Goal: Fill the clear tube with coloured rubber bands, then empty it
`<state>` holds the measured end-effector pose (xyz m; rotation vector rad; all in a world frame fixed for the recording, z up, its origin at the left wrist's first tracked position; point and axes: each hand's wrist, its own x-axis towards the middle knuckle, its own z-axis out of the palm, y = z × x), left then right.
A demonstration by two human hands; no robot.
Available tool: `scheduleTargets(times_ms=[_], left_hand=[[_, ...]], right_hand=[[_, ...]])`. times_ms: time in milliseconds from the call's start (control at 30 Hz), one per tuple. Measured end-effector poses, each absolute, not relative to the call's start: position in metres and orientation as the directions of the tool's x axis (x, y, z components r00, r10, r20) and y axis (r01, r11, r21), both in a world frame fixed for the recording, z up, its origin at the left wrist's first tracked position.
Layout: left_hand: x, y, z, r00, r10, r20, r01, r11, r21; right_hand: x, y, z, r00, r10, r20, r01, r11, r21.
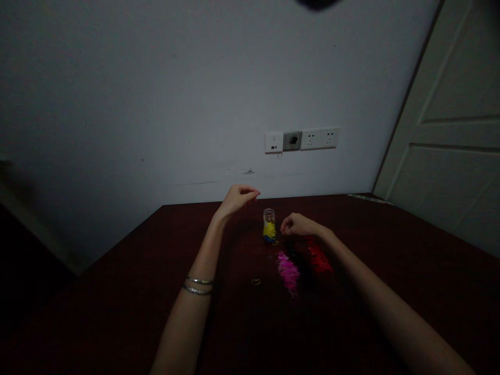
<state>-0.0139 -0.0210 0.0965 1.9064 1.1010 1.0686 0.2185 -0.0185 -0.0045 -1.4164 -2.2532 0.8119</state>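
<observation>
A small glass jar (269,225) stands upright on the dark red table, with yellow bands above blue ones inside it. Up and to the left of its mouth is my left hand (240,198), thumb and fingers pinched together; anything between them is too small to make out. My right hand (299,225) is curled low beside the jar's right side, fingertips closed and partly hidden. Below that hand lie a dark pile of bands (292,251), a pink pile of small rubber bands (289,273) and a red pile (319,259). One loose yellow band (275,243) rests by the jar's base.
Another loose band (255,282) lies on the table (234,323), left of the pink pile. Behind the table rises a pale wall with sockets (319,138). A panelled door (453,140) is at the right, and a flat strip (370,199) lies at the back right edge.
</observation>
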Motion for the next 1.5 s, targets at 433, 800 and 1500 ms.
scheduleTargets(times_ms=[433, 800, 1500], left_hand=[[-0.052, -0.059, 0.041, 0.741, 0.650, -0.170, 0.573, -0.478, 0.666], [-0.059, -0.090, 0.005, 0.747, 0.593, -0.301, 0.642, -0.522, 0.562], [-0.058, -0.102, -0.009, 0.796, 0.581, -0.171, 0.553, -0.581, 0.597]], right_hand=[[0.204, -0.017, -0.030, -0.478, 0.874, -0.081, 0.717, 0.336, -0.611], [0.204, -0.013, -0.037, -0.543, 0.837, -0.062, 0.661, 0.381, -0.647], [0.233, -0.013, -0.001, -0.459, 0.888, 0.018, 0.726, 0.387, -0.569]])
